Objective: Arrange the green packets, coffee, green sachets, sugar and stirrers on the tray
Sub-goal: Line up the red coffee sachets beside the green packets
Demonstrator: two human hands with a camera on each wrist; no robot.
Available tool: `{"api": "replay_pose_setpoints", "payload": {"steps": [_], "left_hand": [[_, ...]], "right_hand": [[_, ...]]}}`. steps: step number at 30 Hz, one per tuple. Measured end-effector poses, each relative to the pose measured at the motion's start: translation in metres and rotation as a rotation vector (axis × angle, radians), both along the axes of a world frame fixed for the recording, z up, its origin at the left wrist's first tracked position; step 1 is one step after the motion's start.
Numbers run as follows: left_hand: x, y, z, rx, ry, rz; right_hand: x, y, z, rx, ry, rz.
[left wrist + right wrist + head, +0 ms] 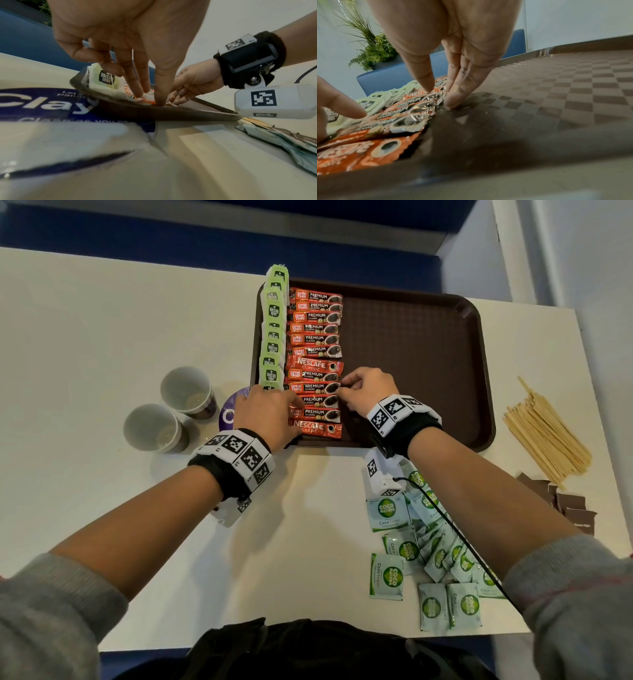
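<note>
A brown tray (411,344) (556,94) holds a column of green tea packets (273,337) (106,79) along its left edge. Beside them lies a column of red coffee sachets (315,337) (412,112). My left hand (291,409) (150,97) presses straight fingers on the left ends of the near coffee sachets. My right hand (342,392) (440,96) touches their right ends, with the thumb on a sachet and the fingertips on the tray floor. Green coco sugar sachets (428,559) lie loose on the table near me. Wooden stirrers (544,436) and brown sugar packets (568,505) lie at the right.
Two paper cups (186,392) (154,428) stand left of the tray, beside a purple round sticker (227,412) partly under my left hand. The tray's right two thirds show bare floor. The white table ends at a blue seat behind.
</note>
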State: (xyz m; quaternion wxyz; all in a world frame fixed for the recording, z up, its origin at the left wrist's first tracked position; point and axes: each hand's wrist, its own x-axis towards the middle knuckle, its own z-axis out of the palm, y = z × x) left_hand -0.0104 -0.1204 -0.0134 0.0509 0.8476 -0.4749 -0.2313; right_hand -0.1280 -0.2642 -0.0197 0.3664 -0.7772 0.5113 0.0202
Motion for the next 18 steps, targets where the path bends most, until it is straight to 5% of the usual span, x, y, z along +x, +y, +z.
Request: {"api": "replay_pose_setpoints", "payload": {"steps": [18], "left_hand": [[0.001, 0.0, 0.007, -0.044, 0.055, 0.062]], "right_hand": [[0.001, -0.003, 0.017, -0.002, -0.009, 0.059]]}}
